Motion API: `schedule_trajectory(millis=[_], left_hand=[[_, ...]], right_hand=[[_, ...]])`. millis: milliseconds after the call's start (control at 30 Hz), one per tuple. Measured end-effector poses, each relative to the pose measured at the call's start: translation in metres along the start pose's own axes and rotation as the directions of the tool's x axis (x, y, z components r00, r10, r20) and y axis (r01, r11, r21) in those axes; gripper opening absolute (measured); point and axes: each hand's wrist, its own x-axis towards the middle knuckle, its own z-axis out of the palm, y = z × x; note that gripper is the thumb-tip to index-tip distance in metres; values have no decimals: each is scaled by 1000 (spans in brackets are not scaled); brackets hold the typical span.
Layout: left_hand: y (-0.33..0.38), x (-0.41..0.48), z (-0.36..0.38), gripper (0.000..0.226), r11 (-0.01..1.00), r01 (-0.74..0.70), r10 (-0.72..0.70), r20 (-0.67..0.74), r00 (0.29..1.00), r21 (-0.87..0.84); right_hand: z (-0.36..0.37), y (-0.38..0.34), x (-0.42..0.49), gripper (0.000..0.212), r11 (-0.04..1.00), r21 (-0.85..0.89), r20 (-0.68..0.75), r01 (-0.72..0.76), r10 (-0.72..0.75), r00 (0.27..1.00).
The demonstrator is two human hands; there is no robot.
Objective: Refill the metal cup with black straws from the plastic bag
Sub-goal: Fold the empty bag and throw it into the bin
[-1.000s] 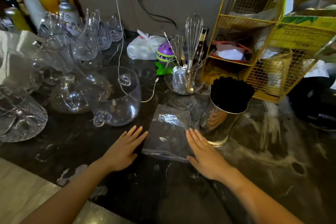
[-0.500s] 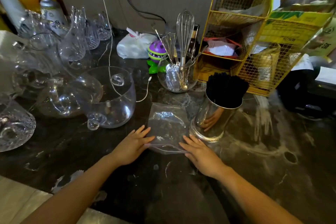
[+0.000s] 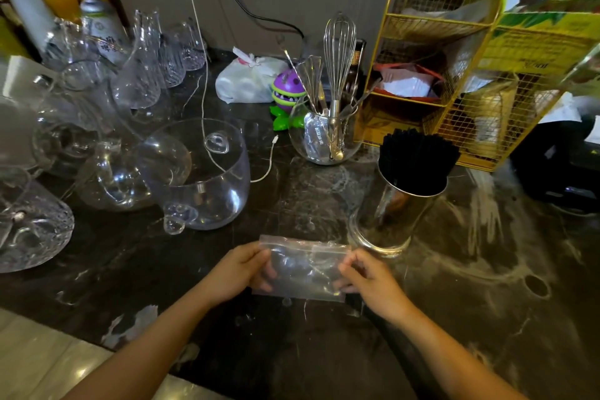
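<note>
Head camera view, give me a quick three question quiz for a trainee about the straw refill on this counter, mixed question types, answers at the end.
1. True or false: the metal cup is packed with black straws.
2. Multiple choice: how is the plastic bag held? A) by the left hand alone; B) between the left hand and the right hand, one at each side; C) it lies untouched on the counter.
3. Short answer: which tall wire tool stands in the glass jar behind the bag?

Key: 1 true. 2 B. 3 the whisk.
</note>
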Motion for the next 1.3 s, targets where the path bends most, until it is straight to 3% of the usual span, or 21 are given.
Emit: schedule_trajectory(millis=[167,267,333,400,467,567,667,800,1000,1133,1233,1300], left_hand=[[-1,15,8,16,981,83,-49,-188,981,173],[-1,22,10,11,951,132,-54,-270,961,279],[-3,24,13,19,887,133,27,-337,941,443],[-5,25,16,25,806,112,139,-369,919,582],[-7,26,20,26,706,35,264,-309,914,707],[-7,26,22,37,468,-129,429,-97,898,874],[-6,25,21,51,338,-235,460,58,886,911],[-8,27,19,43,305,-304,467,137,874,902],[-6,27,18,54,206,-338,403,236,884,918],[2,26,17,41,229,-393,391,286,875,890],[1,21,14,60,296,-378,239,315,919,877],[0,20,14,68,162,-412,308,350,884,897]], right_hand=[[12,9,7,10,993,-33,-122,-115,110,986],[14,9,12,42,986,-132,-146,-98,78,986],[15,9,15,54,969,-238,-153,-69,33,988],[16,10,17,53,939,-342,-169,-41,-18,985],[16,10,18,49,903,-429,-180,-15,-69,981],[16,12,19,52,843,-537,-182,4,-121,976],[17,9,17,55,765,-641,-160,61,-211,964],[13,16,19,54,507,-831,-46,231,-475,879],[10,18,23,39,435,-827,94,356,-517,851],[7,18,17,31,421,-816,139,395,-521,842],[5,17,10,40,338,-832,254,439,-472,844],[4,18,7,47,287,-827,336,483,-436,835]])
